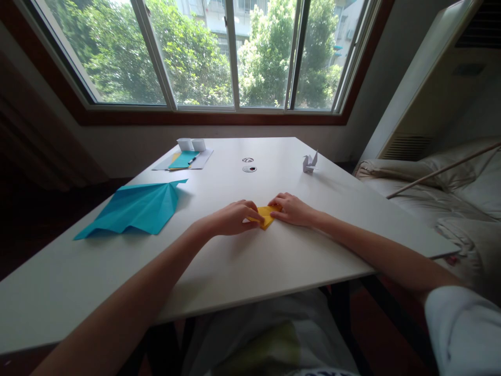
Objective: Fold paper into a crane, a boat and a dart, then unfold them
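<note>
A small folded piece of yellow paper lies on the white table in front of me, one corner pointing towards me. My left hand grips its left side, with thumb and fingers closed at the edge and partly covering it. From the right, my right hand holds the opposite side, its bent fingers resting on the paper and pressing it to the tabletop. The parts of the paper under my fingers are hidden.
A creased blue sheet lies on the left of the white table. Farther back are stacked coloured papers, a pen and two white cup-like things. A white paper crane stands at right, near a sofa.
</note>
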The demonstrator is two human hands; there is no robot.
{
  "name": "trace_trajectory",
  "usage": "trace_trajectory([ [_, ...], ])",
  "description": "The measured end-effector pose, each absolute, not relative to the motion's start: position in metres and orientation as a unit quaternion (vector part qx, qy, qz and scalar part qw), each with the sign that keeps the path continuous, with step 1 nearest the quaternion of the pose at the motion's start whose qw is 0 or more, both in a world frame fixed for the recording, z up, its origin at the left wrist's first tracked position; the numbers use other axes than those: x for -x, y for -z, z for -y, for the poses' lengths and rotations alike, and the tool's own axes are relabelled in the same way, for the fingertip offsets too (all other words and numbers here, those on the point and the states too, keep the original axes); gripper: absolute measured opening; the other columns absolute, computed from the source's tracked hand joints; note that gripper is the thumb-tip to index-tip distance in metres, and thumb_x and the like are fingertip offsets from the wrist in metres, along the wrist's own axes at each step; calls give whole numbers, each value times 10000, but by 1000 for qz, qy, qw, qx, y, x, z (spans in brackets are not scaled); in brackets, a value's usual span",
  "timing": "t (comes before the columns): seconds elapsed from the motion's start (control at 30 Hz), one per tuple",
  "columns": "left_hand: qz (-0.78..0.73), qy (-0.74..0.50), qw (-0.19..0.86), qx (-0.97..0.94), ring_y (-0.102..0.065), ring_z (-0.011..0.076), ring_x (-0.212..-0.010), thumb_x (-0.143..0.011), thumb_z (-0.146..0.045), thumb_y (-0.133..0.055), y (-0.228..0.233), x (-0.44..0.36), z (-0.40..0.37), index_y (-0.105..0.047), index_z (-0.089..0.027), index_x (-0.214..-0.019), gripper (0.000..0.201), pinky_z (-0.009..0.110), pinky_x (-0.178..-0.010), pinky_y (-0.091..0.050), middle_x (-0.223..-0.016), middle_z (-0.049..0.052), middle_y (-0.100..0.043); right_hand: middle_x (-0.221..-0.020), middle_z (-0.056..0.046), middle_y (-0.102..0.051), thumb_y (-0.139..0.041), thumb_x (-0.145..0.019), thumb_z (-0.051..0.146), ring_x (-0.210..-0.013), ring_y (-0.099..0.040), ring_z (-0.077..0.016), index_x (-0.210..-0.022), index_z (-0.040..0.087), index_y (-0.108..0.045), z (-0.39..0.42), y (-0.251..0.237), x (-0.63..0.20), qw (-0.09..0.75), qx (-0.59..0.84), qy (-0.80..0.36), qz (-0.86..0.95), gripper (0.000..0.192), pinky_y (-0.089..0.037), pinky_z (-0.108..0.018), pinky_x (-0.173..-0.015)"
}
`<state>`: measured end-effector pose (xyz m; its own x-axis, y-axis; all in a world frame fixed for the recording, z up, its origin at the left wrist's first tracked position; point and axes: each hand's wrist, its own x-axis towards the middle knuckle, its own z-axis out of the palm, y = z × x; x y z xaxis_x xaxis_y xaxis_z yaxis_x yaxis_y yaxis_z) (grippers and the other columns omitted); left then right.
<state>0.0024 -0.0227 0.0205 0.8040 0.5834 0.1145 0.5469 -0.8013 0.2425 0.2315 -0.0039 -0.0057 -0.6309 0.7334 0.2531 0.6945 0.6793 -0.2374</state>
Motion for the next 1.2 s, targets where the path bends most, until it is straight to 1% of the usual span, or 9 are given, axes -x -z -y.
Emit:
trace_trajectory([
  [0.17, -402, -146, 68, -901, -546, 236, -956, -846, -333, -441, -15, 1, 12, -607, -197, -1106, 337, 343, -785, -448, -1040, 98, -612, -953, -86, -604, -597, -764, 325, -849, -545, -184, -958, 164, -591, 4, 3, -235, 209, 390, -96, 892, 252, -435, -306, -755],
  [0.43, -425, -212, 180, -861, -578, 142, -678, -769, -300, -520, -21, -2, 10, -650, -177, -849, 197, 258, -652, -451, -755, 9, -656, -812, -27, -642, -542, -782, 213, -689, -572, -131, -904, 185, -577, 9, -5, -239, 292, 376, -108, 873, 131, -431, -254, -646],
  [0.57, -421, -322, 136, -837, -563, 138, -692, -766, -278, -533, -29, -6, 14, -628, -170, -797, 147, 256, -647, -453, -767, 15, -634, -804, -23, -644, -542, -785, 226, -709, -584, -139, -848, 189, -575, 11, -12, -239, 382, 344, -90, 853, 80, -455, -263, -662],
  [0.7, -422, -454, 20, -785, -545, 167, -826, -716, -226, -578, -34, -9, 18, -580, -181, -972, 260, 285, -658, -462, -1009, 69, -554, -784, -25, -643, -541, -791, 259, -691, -590, -143, -821, 191, -568, 11, -16, -238, 456, 350, -60, 816, 79, -480, -264, -636],
  [0.77, -432, -497, 0, -752, -538, 154, -791, -693, -204, -595, -33, -11, 20, -539, -192, -1007, 319, 282, -641, -460, -986, 57, -537, -775, -28, -644, -549, -787, 270, -674, -591, -144, -808, 190, -567, 9, -17, -238, 478, 366, -38, 797, 84, -488, -268, -624],
  [0.83, -446, -510, 69, -732, -530, 120, -652, -708, -211, -586, -30, -17, 23, -505, -202, -977, 281, 253, -578, -448, -787, -6, -549, -774, -30, -643, -550, -787, 272, -671, -593, -146, -806, 191, -564, 8, -16, -238, 495, 377, -23, 783, 85, -499, -274, -623],
  [0.93, -435, -491, 289, -697, -499, 91, -465, -747, -268, -565, -24, -31, 29, -468, -196, -877, 178, 213, -465, -413, -553, -72, -509, -771, -30, -626, -544, -793, 270, -676, -591, -146, -808, 197, -554, 7, -14, -238, 508, 377, -20, 774, 75, -516, -275, -615],
  [1.03, -389, -488, 425, -656, -596, 120, -540, -719, -294, -614, -20, -45, 35, -468, -174, -817, 213, 224, -476, -449, -692, -10, -603, -780, -22, -607, -541, -796, 253, -669, -587, -135, -845, 203, -542, 9, -10, -235, 505, 363, -28, 783, 70, -526, -271, -611],
  [1.2, -384, -516, 480, -597, -662, 179, -748, -727, -334, -645, -19, -51, 39, -486, -180, -921, 294, 280, -615, -519, -943, 50, -620, -794, 2, -597, -536, -796, 217, -680, -598, -127, -1158, 236, -462, 17, -6, -229, 475, 308, -78, 821, 370, -537, -289, -664],
])
